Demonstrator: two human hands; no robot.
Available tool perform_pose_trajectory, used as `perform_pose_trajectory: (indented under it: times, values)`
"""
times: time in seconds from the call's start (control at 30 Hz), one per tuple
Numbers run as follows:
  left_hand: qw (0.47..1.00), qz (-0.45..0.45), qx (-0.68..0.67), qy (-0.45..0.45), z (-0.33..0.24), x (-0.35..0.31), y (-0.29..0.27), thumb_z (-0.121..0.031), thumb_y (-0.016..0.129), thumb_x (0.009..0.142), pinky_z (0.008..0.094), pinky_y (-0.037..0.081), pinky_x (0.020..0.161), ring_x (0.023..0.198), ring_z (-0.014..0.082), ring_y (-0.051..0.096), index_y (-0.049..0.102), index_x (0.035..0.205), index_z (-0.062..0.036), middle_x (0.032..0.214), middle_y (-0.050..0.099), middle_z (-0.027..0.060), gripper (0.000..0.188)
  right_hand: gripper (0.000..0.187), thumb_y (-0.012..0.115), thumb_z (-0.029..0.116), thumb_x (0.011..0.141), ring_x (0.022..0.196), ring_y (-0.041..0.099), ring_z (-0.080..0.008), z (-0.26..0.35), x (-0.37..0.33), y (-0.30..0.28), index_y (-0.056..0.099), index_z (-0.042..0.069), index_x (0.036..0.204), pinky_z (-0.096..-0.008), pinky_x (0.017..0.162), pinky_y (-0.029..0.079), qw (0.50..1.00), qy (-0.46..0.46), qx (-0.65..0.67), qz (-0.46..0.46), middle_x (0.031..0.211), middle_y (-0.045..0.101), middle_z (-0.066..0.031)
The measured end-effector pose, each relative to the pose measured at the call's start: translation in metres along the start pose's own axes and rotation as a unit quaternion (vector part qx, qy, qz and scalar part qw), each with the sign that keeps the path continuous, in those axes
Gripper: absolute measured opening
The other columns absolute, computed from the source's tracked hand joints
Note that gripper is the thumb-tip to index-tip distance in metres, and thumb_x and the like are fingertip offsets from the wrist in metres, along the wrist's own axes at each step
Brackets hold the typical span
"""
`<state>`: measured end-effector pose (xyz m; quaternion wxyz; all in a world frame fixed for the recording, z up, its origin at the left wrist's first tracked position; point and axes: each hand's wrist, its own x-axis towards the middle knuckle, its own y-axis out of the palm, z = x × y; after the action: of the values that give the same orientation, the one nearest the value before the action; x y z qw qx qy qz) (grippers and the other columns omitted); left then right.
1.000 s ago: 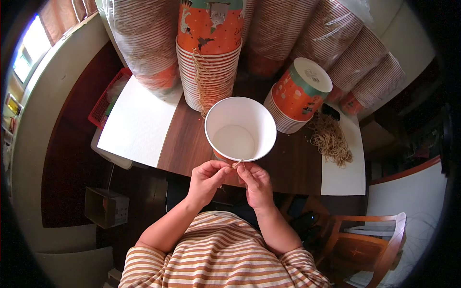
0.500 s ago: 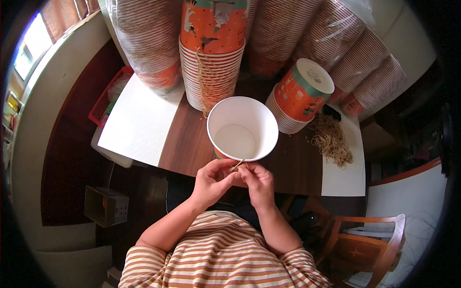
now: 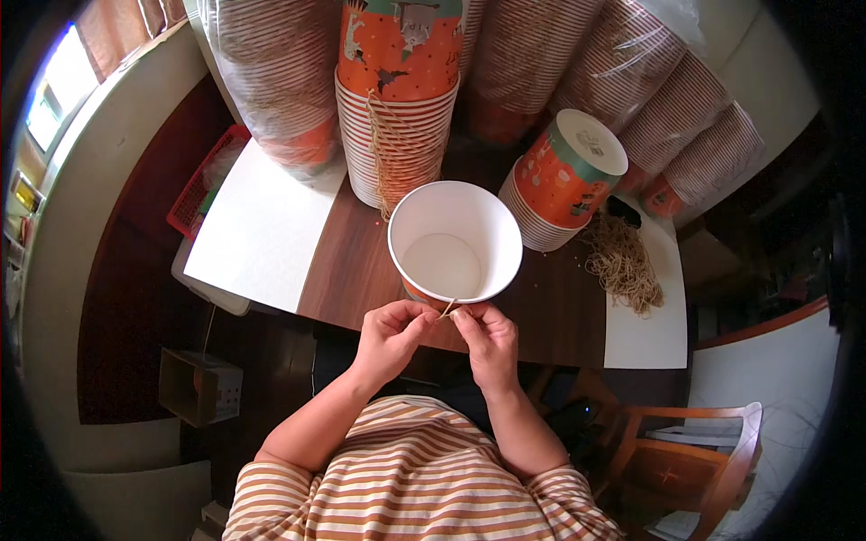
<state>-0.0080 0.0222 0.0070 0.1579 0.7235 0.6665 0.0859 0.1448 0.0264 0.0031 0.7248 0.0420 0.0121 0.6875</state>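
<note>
A paper bucket, white inside, stands with its mouth facing me near the table's front edge. Against its near rim, a short piece of tan twine sticks up between my hands. My left hand pinches the twine between thumb and finger. Closed too, my right hand grips the twine just right of it. Most of the bucket's outside is hidden, with a sliver of orange showing below the rim. Where the twine joins the bucket is too small to make out.
Behind the bucket rises a tall stack of orange buckets with twine strands hanging down it. A shorter bucket stack stands to the right, beside a twine bundle. Plastic-wrapped stacks line the back. A wooden chair is at lower right.
My hands have drawn slightly apart, the left moving a little leftward, and more of the twine shows between the fingertips. The bucket has barely shifted.
</note>
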Motion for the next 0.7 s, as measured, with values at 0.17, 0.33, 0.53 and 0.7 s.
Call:
perform_pose_trajectory:
  times: [0.17, 0.33, 0.53, 0.7]
  values:
    - [0.999, 0.011, -0.003, -0.033, 0.001, -0.001, -0.002, -0.009, 0.060, 0.087, 0.0179, 0.043, 0.055, 0.063, 0.0031, 0.053, 0.064, 0.093, 0.0032, 0.076, 0.063, -0.0006, 0.014, 0.011, 0.061, 0.010, 0.088, 0.067, 0.047, -0.0007, 0.005, -0.001, 0.001, 0.065, 0.001, 0.092, -0.0168, 0.061, 0.038, 1.000, 0.014, 0.015, 0.011, 0.079, 0.062, 0.0032]
    - [0.999, 0.011, 0.041, -0.010, 0.006, -0.002, -0.002, -0.014, 0.061, 0.089, 0.0172, 0.040, 0.052, 0.061, 0.0037, 0.052, 0.064, 0.090, 0.0011, 0.074, 0.063, 0.0007, 0.016, 0.011, 0.061, 0.010, 0.088, 0.069, 0.052, -0.0022, -0.001, -0.001, 0.001, 0.065, 0.001, 0.090, -0.0188, 0.064, 0.042, 1.000, 0.013, 0.013, 0.007, 0.079, 0.064, 0.0016]
    - [0.999, 0.022, 0.023, -0.012, 0.008, -0.002, -0.002, -0.015, 0.062, 0.088, 0.0182, 0.040, 0.056, 0.064, 0.0041, 0.051, 0.061, 0.086, 0.0001, 0.073, 0.060, -0.0006, 0.015, 0.009, 0.062, 0.009, 0.086, 0.069, 0.053, -0.0049, -0.003, -0.002, 0.004, 0.064, 0.001, 0.088, -0.0219, 0.062, 0.045, 0.995, -0.058, -0.068, -0.036, 0.079, 0.064, -0.0006]
    - [0.999, 0.044, -0.007, -0.030, 0.005, -0.003, 0.001, -0.012, 0.060, 0.088, 0.0191, 0.040, 0.056, 0.062, 0.0046, 0.049, 0.060, 0.085, -0.0001, 0.072, 0.058, -0.0015, 0.013, 0.008, 0.063, 0.009, 0.086, 0.072, 0.054, -0.0057, 0.005, -0.004, 0.010, 0.062, 0.000, 0.086, -0.0224, 0.063, 0.045, 0.953, -0.163, -0.244, -0.072, 0.081, 0.063, -0.0017]
